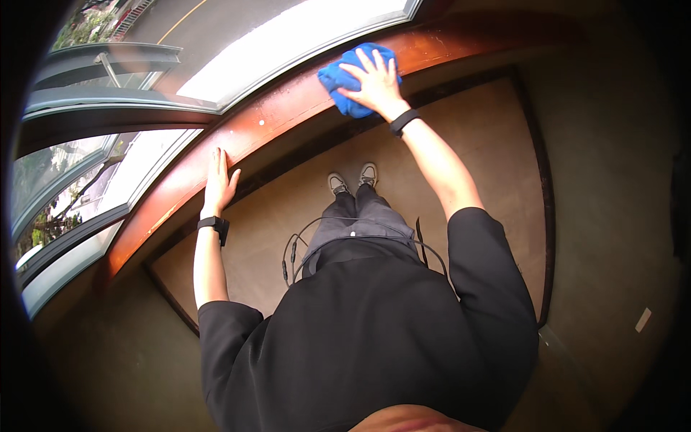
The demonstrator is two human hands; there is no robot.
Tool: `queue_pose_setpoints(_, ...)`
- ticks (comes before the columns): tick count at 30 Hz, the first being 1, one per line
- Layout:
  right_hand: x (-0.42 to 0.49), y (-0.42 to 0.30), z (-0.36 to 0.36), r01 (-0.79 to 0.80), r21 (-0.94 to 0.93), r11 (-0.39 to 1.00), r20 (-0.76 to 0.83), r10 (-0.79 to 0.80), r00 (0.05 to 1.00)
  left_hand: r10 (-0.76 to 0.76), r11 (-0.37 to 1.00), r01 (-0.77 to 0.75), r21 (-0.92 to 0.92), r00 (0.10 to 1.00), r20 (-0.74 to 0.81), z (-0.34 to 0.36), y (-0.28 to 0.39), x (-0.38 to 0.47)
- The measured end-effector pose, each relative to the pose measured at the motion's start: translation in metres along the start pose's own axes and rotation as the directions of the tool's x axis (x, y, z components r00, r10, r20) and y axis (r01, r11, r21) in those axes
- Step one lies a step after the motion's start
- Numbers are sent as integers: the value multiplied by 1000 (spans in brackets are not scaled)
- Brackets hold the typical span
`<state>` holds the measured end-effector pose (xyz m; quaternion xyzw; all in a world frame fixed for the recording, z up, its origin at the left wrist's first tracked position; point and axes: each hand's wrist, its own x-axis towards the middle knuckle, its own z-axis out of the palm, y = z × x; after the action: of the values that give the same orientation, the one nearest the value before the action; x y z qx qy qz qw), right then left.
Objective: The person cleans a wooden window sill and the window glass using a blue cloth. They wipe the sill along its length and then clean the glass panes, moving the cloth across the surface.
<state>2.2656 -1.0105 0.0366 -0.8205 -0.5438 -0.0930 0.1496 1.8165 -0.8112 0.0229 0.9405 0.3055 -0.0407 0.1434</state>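
Observation:
Fingers spread wide, my right hand presses a folded blue cloth down onto a reddish-brown windowsill. Part of the cloth hangs over the sill's near edge. My left hand rests its fingertips on the same sill, further left, with the thumb apart and nothing held. Two small pale spots show on the sill between my hands. Under my right palm, the sill's surface is hidden by the cloth.
Beyond the sill are framed window panes, with an outward-tilted sash at the left. A dark border strip runs around the brown floor. Thin black cables loop at my waist. A pale strip lies at the right.

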Motion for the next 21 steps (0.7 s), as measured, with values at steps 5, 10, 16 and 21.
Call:
queue_pose_setpoints(5,7,111,2,-422,-97,902,-48,419,907,12,1000,-12,22,1000,-21,-1,0,1)
queue_pose_setpoints(10,0,199,-55,-752,-50,657,-18,752,659,22,999,-21,24,998,-53,4,6,5)
queue_pose_setpoints(16,3,90,-49,-156,32,987,-251,159,955,66,996,-47,78,965,-254,13,68,28)
queue_pose_setpoints(21,6,30,-1,-116,47,992,-28,118,993,238,970,-239,37,920,-312,10,208,91)
